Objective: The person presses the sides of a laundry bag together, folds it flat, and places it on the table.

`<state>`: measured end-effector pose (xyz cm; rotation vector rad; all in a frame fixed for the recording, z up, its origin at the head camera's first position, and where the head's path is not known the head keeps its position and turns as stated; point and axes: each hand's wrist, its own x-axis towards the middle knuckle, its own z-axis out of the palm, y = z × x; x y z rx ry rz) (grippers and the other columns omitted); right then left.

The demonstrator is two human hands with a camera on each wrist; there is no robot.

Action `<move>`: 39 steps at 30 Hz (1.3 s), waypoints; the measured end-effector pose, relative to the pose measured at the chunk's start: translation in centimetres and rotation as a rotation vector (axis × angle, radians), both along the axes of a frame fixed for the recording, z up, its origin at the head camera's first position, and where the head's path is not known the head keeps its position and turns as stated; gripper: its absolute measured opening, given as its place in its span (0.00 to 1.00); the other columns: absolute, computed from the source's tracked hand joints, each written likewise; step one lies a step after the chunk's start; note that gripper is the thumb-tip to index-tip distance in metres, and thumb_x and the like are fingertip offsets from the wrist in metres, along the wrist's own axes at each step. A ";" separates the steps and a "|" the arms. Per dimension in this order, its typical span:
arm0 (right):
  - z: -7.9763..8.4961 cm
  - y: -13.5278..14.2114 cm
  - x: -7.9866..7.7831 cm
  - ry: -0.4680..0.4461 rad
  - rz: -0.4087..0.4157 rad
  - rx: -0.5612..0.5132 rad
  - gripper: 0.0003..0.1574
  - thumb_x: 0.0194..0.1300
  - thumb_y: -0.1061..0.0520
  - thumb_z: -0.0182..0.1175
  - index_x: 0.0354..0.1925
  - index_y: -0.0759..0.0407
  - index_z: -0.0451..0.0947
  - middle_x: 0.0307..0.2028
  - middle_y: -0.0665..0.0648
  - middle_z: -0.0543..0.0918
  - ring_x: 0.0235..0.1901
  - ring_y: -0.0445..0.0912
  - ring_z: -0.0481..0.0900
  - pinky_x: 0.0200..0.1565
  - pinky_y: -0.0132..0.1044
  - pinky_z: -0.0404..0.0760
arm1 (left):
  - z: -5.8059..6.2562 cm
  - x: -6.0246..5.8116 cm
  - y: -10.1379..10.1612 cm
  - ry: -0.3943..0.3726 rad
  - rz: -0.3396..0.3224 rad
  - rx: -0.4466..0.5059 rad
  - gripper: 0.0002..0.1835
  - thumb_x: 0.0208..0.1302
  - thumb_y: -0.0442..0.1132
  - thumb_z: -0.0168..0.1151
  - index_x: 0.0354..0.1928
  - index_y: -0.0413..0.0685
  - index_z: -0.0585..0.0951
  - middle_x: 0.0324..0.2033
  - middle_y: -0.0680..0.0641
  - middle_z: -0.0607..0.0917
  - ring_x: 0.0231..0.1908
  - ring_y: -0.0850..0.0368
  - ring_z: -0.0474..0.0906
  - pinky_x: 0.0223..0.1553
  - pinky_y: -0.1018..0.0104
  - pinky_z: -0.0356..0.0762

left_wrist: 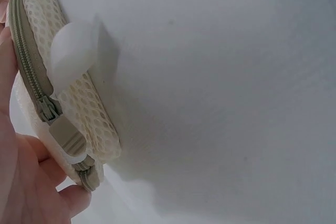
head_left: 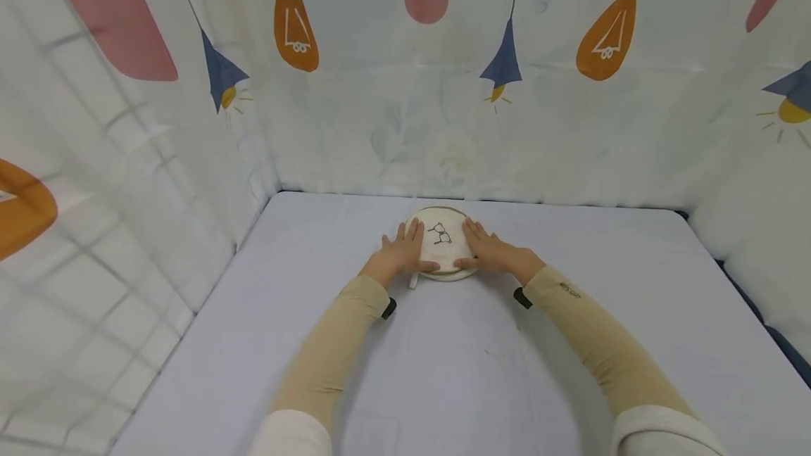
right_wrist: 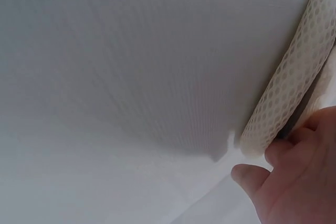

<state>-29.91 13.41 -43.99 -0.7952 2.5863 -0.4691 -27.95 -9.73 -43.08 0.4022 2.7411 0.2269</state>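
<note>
A round cream mesh zip pouch (head_left: 442, 248) with a small line drawing on top lies toward the far side of the table. My left hand (head_left: 404, 248) rests on its left side, fingers straight and thumb along the near edge. Mirroring it, my right hand (head_left: 495, 250) lies on the right side with straight fingers. Up close in the left wrist view, a green-grey zipper (left_wrist: 26, 51) runs round the pouch's side, with a beige pull (left_wrist: 68, 139). A white tab (left_wrist: 73, 51) sticks out beside it. In the right wrist view, fingertips touch the mesh wall (right_wrist: 289, 72).
The table (head_left: 456, 371) has a pale cloth over it. A curtain (head_left: 405, 111) printed with lamps and bulbs hangs behind the far edge, and more of it hangs at the left and right. Small black devices (head_left: 522, 298) sit under the wrists.
</note>
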 end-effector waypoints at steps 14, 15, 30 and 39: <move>0.3 0.0 -0.3 -0.042 -0.008 0.044 0.61 0.78 0.37 0.53 0.79 0.72 0.28 0.80 0.69 0.29 0.79 0.62 0.29 0.74 0.65 0.39 | 0.3 -0.2 0.0 -0.033 -0.010 0.012 0.57 0.71 0.67 0.55 0.81 0.38 0.39 0.81 0.40 0.39 0.79 0.38 0.35 0.73 0.31 0.44; 0.3 0.0 -0.4 -0.046 -0.008 0.046 0.61 0.79 0.37 0.52 0.79 0.72 0.27 0.80 0.69 0.29 0.79 0.62 0.29 0.74 0.65 0.38 | 0.4 -0.2 0.0 -0.035 -0.010 0.015 0.57 0.71 0.67 0.55 0.81 0.38 0.39 0.81 0.40 0.39 0.79 0.37 0.35 0.73 0.31 0.44; 1.1 -0.8 -0.8 0.066 0.039 0.059 0.65 0.74 0.38 0.60 0.79 0.73 0.31 0.79 0.71 0.33 0.78 0.67 0.32 0.74 0.65 0.42 | -0.3 -0.3 -0.2 -0.004 0.000 0.041 0.59 0.69 0.67 0.59 0.81 0.39 0.38 0.81 0.40 0.37 0.79 0.37 0.33 0.73 0.30 0.42; 1.0 -0.9 -1.7 0.066 0.077 0.093 0.66 0.72 0.38 0.63 0.81 0.66 0.32 0.81 0.66 0.32 0.77 0.68 0.32 0.73 0.69 0.42 | -0.5 -0.2 0.1 0.017 0.008 0.012 0.59 0.68 0.68 0.58 0.82 0.38 0.39 0.81 0.40 0.39 0.79 0.38 0.35 0.73 0.32 0.46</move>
